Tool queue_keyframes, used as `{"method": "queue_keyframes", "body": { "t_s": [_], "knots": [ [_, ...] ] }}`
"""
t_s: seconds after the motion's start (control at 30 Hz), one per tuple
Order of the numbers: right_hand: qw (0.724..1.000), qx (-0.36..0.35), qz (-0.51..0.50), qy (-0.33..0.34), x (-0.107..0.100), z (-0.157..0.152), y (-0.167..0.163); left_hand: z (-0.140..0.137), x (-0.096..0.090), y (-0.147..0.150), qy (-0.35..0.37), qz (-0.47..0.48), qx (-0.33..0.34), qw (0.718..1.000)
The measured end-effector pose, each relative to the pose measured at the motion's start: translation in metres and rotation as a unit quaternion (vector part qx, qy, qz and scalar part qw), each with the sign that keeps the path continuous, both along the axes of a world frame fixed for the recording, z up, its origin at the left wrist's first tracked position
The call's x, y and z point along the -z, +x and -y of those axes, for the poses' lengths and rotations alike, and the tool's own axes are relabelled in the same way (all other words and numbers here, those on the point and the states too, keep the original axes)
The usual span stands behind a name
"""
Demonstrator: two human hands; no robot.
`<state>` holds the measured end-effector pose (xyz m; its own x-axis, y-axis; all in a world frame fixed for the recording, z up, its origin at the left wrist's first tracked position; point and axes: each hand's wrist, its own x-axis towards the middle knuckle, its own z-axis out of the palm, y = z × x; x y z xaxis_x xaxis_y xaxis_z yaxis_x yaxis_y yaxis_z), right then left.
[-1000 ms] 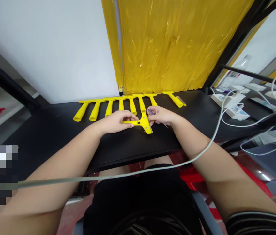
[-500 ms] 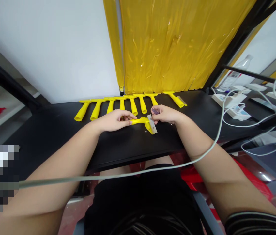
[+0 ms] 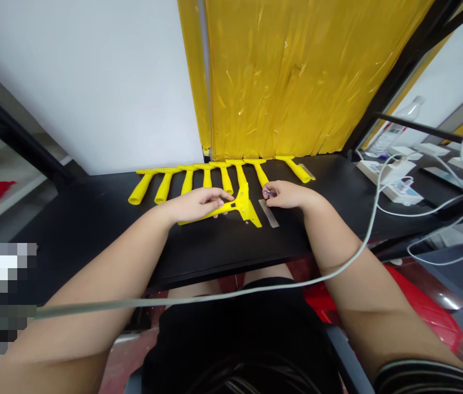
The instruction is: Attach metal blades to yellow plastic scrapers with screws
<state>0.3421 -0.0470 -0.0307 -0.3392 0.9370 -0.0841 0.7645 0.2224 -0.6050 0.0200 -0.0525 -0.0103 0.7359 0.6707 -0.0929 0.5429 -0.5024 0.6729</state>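
Note:
My left hand (image 3: 198, 203) is closed on the handle of a yellow scraper (image 3: 243, 203), whose wide flat head points right with its face showing. A loose metal blade (image 3: 269, 213) lies on the black tabletop just right of that head, apart from it. My right hand (image 3: 287, 195) is closed with a small purple-handled tool (image 3: 270, 193) between its fingers, above and right of the blade; the tool's far end is hidden. Below the scraper head lies a tiny nut-like piece (image 3: 247, 222).
Several yellow scraper handles (image 3: 141, 189) stand in a row along the back of the black table (image 3: 198, 251). One more yellow scraper (image 3: 297, 169) with a metal blade is at the right. A white cable (image 3: 231, 295) crosses in front of my arms. White power strips (image 3: 395, 183) sit at the right.
The metal blade has come off the scraper head and now lies on the table to its right. The scraper has turned in my left hand. My right hand has shifted slightly right.

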Motion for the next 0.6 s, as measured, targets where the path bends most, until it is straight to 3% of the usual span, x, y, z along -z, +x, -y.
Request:
{"method": "queue_keyframes", "body": {
  "t_s": [0.1, 0.2, 0.3, 0.6],
  "knots": [
    [0.999, -0.025, -0.017, 0.042, -0.001, 0.002, -0.002, 0.001, 0.002, 0.001, -0.006, 0.005, 0.008, 1.000],
    [0.982, -0.082, -0.140, 0.101, 0.000, 0.005, -0.009, 0.003, 0.003, 0.003, -0.002, 0.000, 0.015, 1.000],
    [0.961, -0.108, -0.235, 0.101, 0.004, 0.007, -0.020, 0.006, 0.000, 0.006, -0.018, -0.013, 0.012, 1.000],
    [0.963, -0.118, -0.230, 0.079, 0.013, 0.003, -0.036, 0.008, -0.001, 0.010, -0.010, -0.017, 0.016, 1.000]
  ]
}}
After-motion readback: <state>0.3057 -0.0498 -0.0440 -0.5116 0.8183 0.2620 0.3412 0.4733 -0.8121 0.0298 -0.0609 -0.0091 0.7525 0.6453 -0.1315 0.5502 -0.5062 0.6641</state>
